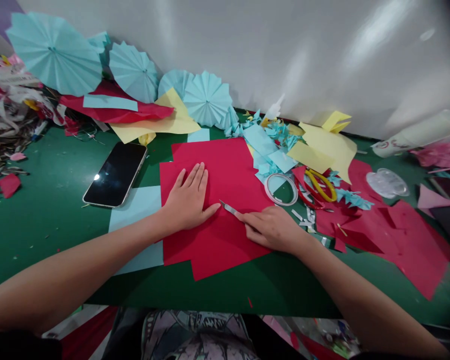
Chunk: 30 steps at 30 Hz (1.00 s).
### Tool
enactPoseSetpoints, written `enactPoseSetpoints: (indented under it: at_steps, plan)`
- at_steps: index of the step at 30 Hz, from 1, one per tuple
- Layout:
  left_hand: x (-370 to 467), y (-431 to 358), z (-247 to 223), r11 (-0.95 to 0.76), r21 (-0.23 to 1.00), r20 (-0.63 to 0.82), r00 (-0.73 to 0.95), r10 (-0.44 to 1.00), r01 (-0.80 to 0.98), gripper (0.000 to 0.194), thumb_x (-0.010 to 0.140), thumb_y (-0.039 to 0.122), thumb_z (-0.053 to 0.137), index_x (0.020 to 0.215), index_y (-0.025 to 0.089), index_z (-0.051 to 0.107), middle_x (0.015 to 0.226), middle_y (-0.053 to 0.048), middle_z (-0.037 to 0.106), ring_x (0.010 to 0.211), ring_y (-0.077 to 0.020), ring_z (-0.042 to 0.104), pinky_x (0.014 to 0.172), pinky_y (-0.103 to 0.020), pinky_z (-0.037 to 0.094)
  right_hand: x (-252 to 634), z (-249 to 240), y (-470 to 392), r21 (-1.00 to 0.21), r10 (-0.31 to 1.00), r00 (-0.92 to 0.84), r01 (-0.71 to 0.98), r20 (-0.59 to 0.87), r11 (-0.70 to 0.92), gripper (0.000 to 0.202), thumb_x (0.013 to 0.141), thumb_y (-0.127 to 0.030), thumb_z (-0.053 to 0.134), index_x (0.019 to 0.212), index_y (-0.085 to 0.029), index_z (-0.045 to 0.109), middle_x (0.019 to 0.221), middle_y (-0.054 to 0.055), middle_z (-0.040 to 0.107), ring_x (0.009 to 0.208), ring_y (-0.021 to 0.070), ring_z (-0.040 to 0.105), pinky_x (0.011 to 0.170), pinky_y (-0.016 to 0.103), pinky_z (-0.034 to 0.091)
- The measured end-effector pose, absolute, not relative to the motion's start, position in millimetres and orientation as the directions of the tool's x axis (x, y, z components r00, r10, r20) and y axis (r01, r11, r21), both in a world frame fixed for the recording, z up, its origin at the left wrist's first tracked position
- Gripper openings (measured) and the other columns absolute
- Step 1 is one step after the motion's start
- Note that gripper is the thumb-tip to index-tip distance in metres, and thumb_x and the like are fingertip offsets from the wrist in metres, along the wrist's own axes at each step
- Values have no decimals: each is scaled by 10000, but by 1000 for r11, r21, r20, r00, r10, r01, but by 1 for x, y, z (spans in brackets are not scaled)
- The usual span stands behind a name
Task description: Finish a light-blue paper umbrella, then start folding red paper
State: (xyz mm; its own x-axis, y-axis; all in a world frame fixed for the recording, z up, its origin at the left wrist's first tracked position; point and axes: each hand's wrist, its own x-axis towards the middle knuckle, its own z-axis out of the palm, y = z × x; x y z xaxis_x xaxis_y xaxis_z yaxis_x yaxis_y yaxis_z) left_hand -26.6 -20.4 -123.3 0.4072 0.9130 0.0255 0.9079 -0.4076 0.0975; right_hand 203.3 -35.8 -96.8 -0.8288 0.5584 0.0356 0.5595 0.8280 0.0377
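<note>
Red paper sheets [225,165] lie overlapped on the green table in front of me. My left hand [189,200] rests flat on them, fingers spread, with the thumb pointing toward a craft knife. That knife [229,208] is held in my right hand [268,227], its blade tip pointing left onto the red paper close to my left thumb. Under the left edge of the red paper lies a light blue sheet [135,215], partly hidden by my left forearm.
A phone [116,175] lies left of the paper. Right of it are a tape roll [281,190], yellow-handled scissors [322,185] and red scraps [390,230]. Blue paper fans [207,99] lean on the back wall. Dried stalks and wrappings [7,120] crowd the far left.
</note>
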Motion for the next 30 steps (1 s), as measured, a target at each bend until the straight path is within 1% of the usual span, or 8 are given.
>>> enactPoseSetpoints:
  at_steps: [5,11,17,22,30]
  plan:
    - [-27,-21,-123,-413,73,36,411,911,908,798,843,581,200,1386,-4,181,1478,-183,124,1373,-252,56,1098,-409,41,196,-97,-29,42,571,-821,570,10,820,334,839,-225,415,1115,-148,589,754,28,705,497,99,531,484,259,222]
    - [-27,-21,-123,-413,64,32,412,911,908,799,843,581,194,1389,-1,171,1478,-180,117,1373,-253,58,1094,-413,47,192,-94,-25,27,588,-809,587,-24,809,365,850,-233,396,1171,-151,549,800,33,705,503,101,533,483,265,210]
    - [-27,-21,-124,-419,45,39,418,908,907,799,845,581,195,1386,-7,181,1476,-185,125,1371,-259,69,1094,-414,53,192,-96,-21,46,580,-814,578,-30,815,346,846,-235,390,1137,-164,563,740,25,698,489,104,521,479,270,181]
    - [-26,-21,-124,-418,32,49,417,908,908,797,848,574,206,1382,-17,191,1472,-193,137,1370,-264,76,1094,-417,62,190,-97,-18,64,590,-806,587,-47,807,342,850,-242,383,1130,-161,560,759,38,701,500,104,527,479,277,167]
    - [-27,-22,-124,-415,41,48,413,909,909,787,849,562,224,1382,-15,189,1472,-192,136,1369,-265,79,1095,-423,60,181,-94,-7,39,607,-792,605,-73,795,398,845,-233,377,1219,-175,499,826,34,702,513,107,519,482,270,164]
